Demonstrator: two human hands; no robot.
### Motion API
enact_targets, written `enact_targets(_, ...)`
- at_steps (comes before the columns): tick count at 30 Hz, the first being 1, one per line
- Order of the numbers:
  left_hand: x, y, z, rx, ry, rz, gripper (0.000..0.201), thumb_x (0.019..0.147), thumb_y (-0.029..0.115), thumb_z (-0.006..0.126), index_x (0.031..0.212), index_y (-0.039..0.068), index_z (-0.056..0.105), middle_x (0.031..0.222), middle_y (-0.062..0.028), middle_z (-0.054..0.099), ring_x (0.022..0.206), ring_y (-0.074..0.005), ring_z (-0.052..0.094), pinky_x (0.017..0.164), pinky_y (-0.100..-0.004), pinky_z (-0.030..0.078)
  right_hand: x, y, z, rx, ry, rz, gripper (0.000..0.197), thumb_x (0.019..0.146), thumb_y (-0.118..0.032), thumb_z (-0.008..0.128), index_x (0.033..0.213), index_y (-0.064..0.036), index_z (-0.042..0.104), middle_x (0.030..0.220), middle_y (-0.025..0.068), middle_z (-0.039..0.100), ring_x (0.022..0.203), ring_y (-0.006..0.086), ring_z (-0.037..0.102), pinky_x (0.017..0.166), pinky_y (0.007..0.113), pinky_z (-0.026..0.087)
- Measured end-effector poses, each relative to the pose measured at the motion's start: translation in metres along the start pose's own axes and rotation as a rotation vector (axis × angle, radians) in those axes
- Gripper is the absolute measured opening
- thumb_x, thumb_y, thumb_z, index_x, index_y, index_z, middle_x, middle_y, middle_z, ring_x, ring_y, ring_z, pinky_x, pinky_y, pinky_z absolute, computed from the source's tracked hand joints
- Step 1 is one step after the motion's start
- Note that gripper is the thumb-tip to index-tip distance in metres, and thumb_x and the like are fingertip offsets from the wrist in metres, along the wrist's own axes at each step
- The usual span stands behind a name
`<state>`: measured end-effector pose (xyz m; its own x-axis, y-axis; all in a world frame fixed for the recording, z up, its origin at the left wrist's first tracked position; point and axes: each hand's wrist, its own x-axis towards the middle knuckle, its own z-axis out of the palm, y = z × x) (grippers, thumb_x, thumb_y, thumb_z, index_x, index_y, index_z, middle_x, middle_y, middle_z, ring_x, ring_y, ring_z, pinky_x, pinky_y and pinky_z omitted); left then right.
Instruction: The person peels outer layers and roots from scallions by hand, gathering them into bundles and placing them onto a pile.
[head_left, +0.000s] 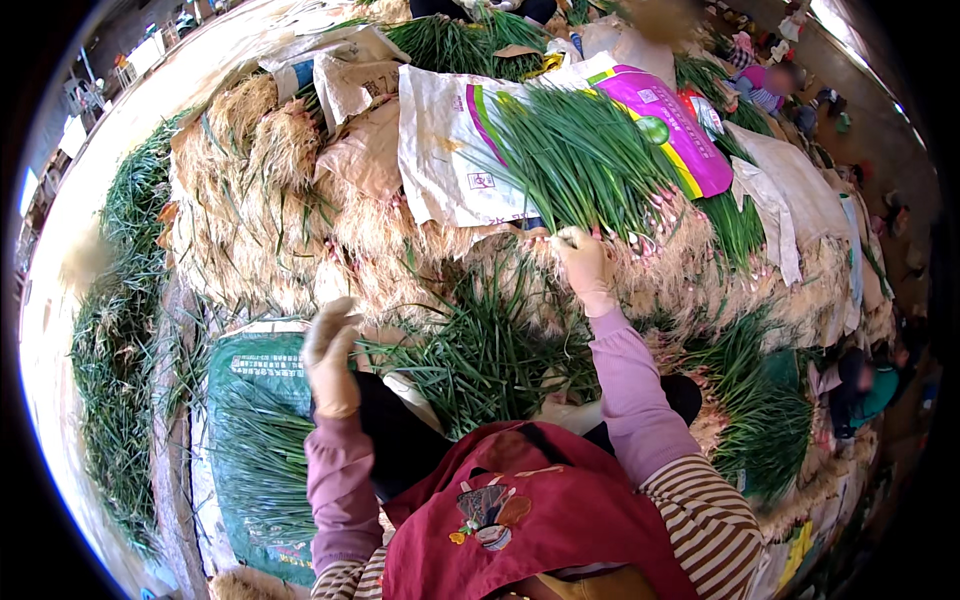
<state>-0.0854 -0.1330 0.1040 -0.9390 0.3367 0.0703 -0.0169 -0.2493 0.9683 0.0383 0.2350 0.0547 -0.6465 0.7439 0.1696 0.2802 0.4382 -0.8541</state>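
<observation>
My right hand (585,268), in a pale glove, reaches forward with its fingertips pinched together at the lower edge of a white sack (437,160). Whatever lies between those fingertips is too small to name. Just beyond it a bunch of green onions (590,150) lies on the sack, pink-white bulbs and roots toward me, leaves pointing away to the left. My left hand (332,355), also gloved, is raised at the left with its fingers apart and nothing visible in them. Between my hands, loose green leaves (485,340) lie heaped in front of my lap.
Stacked onions with pale roots (265,200) form a long bank ahead. A green sack (262,360) with onions on it lies left of me. More onions (755,420) lie at right. A leaf pile (120,370) runs along the far left. Other people (775,82) sit at right.
</observation>
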Motion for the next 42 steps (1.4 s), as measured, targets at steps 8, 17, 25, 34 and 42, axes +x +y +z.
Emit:
enact_targets(8,0.003,-0.109,0.102,-0.106,-0.430,-0.398,0.027,0.083,0.003,0.063,0.110,0.003,0.063,0.094,-0.0026,0.069,0.071,-0.0065,0.060,0.062,-0.0183,0.043,-0.066,-0.003,0.011,-0.168,-0.566,0.145,0.023,0.085,-0.025,0.060,0.091,-0.0036,0.067,0.081,0.0133,0.067,0.069,0.0215,0.064,0.064,0.032,0.049)
enact_targets(17,0.002,-0.121,0.109,-0.017,-0.457,-0.523,0.019,0.084,0.008,0.064,0.103,0.005,0.067,0.090,-0.0005,0.070,0.066,-0.0039,0.057,0.056,-0.0177,0.037,-0.006,0.060,-0.005,-0.655,-0.191,0.246,0.026,0.093,-0.025,0.051,0.101,-0.0034,0.062,0.092,0.0091,0.068,0.084,0.0209,0.065,0.068,0.036,0.048)
enact_targets(25,-0.014,-0.148,0.135,-0.003,-0.416,-0.478,0.026,0.084,0.012,0.068,0.108,0.001,0.066,0.090,-0.0007,0.067,0.076,-0.0062,0.058,0.062,-0.0204,0.045,-0.107,-0.010,0.020,-0.640,-0.390,-0.262,0.026,0.085,-0.034,0.060,0.084,-0.0080,0.063,0.080,0.0113,0.063,0.072,0.0327,0.062,0.063,0.044,0.048)
enact_targets(34,-0.027,-0.131,0.129,-0.348,-0.632,-0.863,0.022,0.094,0.018,0.054,0.102,0.000,0.063,0.086,-0.0089,0.068,0.067,-0.0139,0.061,0.060,-0.0229,0.045,-0.085,-0.016,0.023,0.602,-0.575,0.395,0.022,0.089,-0.021,0.062,0.087,0.0009,0.063,0.067,0.0012,0.059,0.056,0.0117,0.053,0.053,0.026,0.043)
enact_targets(42,-0.038,-0.142,0.130,-0.496,-0.584,-0.789,0.018,0.094,0.015,0.051,0.095,0.001,0.062,0.085,-0.0084,0.066,0.071,-0.0161,0.060,0.065,-0.0254,0.045,-0.111,-0.020,0.043,0.691,-0.326,0.471,0.019,0.089,-0.013,0.059,0.077,0.0017,0.061,0.056,0.0048,0.055,0.041,0.0174,0.048,0.040,0.030,0.039)
